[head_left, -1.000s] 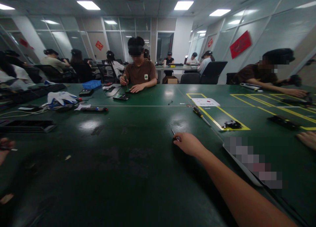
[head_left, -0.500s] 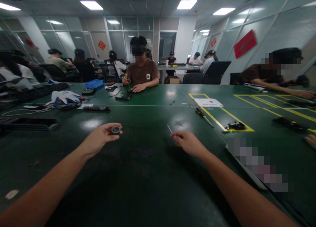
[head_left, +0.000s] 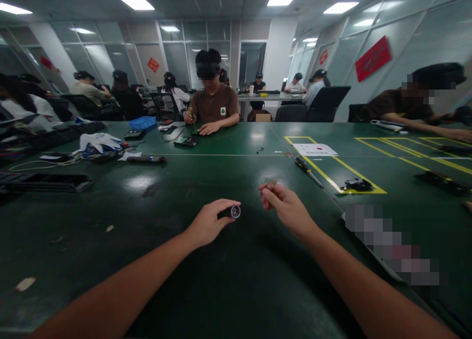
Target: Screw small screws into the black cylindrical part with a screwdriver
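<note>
My left hand is closed, pinching a small dark round cylinder between thumb and fingers. The cylinder's grey hollow end faces me, with some detail inside too small to make out. To its right, my right hand is closed on a thin straight rod, which points down and left toward the cylinder. The rod is faint, and its tip appears apart from the cylinder. Both hands are raised over the green table.
A yellow-and-black screwdriver lies beyond my right hand, near a black part on yellow tape. White gloves, a pen-shaped tool and a black tray lie left. A co-worker sits opposite.
My left hand has moved right with the cylinder, close to my right hand. The right hand has turned, so the rod now points down-left instead of up-left.
</note>
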{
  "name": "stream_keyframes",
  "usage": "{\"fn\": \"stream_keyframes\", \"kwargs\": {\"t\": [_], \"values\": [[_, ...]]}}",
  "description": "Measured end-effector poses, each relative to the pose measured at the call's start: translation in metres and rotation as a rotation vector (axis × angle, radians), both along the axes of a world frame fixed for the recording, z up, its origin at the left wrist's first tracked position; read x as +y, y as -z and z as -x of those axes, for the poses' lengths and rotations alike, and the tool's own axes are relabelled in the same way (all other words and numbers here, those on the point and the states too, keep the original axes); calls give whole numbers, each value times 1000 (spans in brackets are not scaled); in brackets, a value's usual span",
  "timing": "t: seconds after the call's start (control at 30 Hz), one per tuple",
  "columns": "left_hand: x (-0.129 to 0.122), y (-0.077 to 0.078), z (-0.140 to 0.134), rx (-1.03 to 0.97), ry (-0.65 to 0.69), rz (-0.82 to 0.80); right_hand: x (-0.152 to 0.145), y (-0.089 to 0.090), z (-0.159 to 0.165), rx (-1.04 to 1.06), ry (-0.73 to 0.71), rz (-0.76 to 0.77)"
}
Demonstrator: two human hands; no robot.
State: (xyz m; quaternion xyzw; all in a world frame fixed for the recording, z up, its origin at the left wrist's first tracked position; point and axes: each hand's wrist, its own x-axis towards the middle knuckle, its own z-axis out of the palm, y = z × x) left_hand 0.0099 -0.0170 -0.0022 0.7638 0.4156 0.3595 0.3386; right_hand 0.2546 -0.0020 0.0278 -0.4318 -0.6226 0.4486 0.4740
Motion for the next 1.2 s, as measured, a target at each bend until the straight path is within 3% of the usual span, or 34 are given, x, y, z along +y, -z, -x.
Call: {"fn": "stream_keyframes", "kwargs": {"t": [0.1,0.27,0.63,0.97,1.2], "values": [[0,6,4,-11,-56,38,-8,-4,3,80,73,-105],[4,13,7,-77,-76,81,-27,-9,11,72,-38,-107],[8,19,9,-157,14,140,-36,-2,24,-194,32,-204],[7,18,10,-117,29,135,-40,-13,28,-385,51,-315],[7,17,9,-121,13,132,-40,-12,28,-427,71,-345]]}}
